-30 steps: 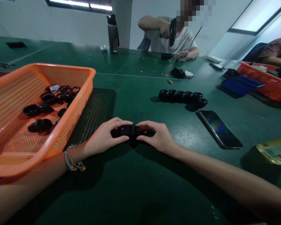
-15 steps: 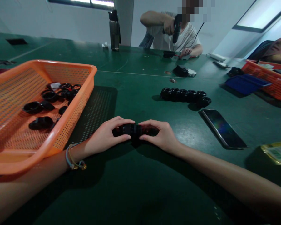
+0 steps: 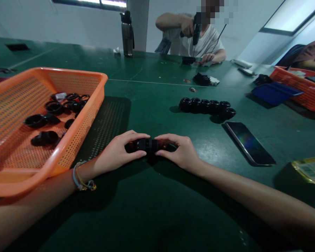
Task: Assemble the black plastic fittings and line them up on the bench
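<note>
In the head view, next to no change since the two earlier pictures: same pinch at both ends of the black cylindrical part (image 3: 147, 144), only a slight drift of the whole scene across the view. By that, no visible advance in the work in hand; not pulled apart, not set down, not let go. Perhaps a small press or twist, too fine to make out.

Left hand (image 3: 118, 148): curled to a narrow C, holding the left end of the part, with thumb on the near side and fingers on the far side. On the wrist, bracelets (image 3: 82, 178). Right hand (image 3: 183, 150): just as narrow, gripping the right end in mirrored fashion. Between the two sets of fingertips, a short dark stretch with a raised band; hard to tell whether single or joined from pieces.

Lying sideways from hand to hand, low over the green table (image 3: 157, 199); contact with the surface lost in shadow. To the left, near the forearm, an orange basket (image 3: 80, 138) with loose black parts (image 3: 45, 138) inside. Beyond and to the right, a row of black parts (image 3: 205, 106), then a phone (image 3: 250, 143).
</note>
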`<action>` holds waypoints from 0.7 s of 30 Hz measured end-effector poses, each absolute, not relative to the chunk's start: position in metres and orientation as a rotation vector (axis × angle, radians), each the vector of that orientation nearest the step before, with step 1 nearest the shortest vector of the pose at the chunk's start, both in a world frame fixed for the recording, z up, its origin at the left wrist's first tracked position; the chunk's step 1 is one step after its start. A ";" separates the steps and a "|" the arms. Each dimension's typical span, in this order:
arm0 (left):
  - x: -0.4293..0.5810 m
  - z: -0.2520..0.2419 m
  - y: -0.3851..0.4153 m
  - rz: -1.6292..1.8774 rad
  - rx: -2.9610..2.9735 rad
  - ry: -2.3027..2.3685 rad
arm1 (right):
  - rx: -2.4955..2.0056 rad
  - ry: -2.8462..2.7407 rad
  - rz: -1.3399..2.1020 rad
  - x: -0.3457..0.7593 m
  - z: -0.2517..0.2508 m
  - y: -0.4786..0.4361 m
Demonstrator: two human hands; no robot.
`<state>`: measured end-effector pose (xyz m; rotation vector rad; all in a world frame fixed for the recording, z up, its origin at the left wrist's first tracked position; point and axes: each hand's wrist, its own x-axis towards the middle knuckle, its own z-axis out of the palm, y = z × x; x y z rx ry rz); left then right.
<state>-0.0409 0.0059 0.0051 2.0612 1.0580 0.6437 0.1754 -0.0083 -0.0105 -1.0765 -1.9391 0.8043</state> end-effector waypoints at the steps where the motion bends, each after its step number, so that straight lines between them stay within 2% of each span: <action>1: -0.041 0.005 0.006 0.644 2.057 1.058 | -1.081 -1.943 0.800 0.175 -0.010 -0.008; 21: -0.041 0.006 0.006 0.628 2.068 1.069 | -1.131 -1.958 0.792 0.176 -0.008 -0.009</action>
